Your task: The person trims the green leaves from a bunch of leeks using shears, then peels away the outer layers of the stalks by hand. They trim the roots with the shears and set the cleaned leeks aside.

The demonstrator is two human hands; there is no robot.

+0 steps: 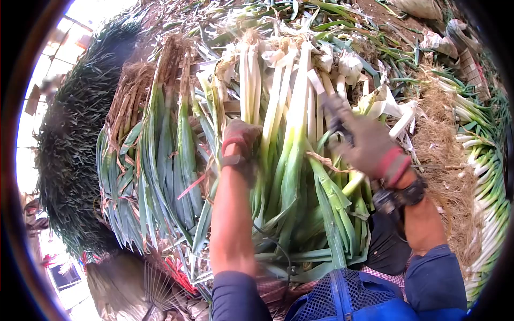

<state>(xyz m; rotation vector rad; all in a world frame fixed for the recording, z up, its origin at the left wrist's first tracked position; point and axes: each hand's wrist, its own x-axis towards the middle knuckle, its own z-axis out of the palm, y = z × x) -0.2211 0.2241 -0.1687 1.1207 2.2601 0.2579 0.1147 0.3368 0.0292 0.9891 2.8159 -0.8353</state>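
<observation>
My left hand (241,136), in a dark glove with a red cuff, is closed around a leek (250,85) with a white shank; its fingers are mostly hidden. In my right hand (369,142), also gloved, is a knife (317,84). Its dark handle lies in my grip and its blade points up and left beside the white shanks. Motion blurs this hand slightly. Between both hands stand several peeled leeks (300,107), with their green leaves running down toward my lap. Unpeeled leeks (166,117) with brown, rooty ends lie left of my left hand.
A big dark-green heap of leaves (80,139) rises at the far left. Trimmed green onions (490,187) line the right edge, beside a strip of dry root trimmings (439,144). Leaf scraps (225,21) litter the ground behind. Red ties (179,273) lie at lower left.
</observation>
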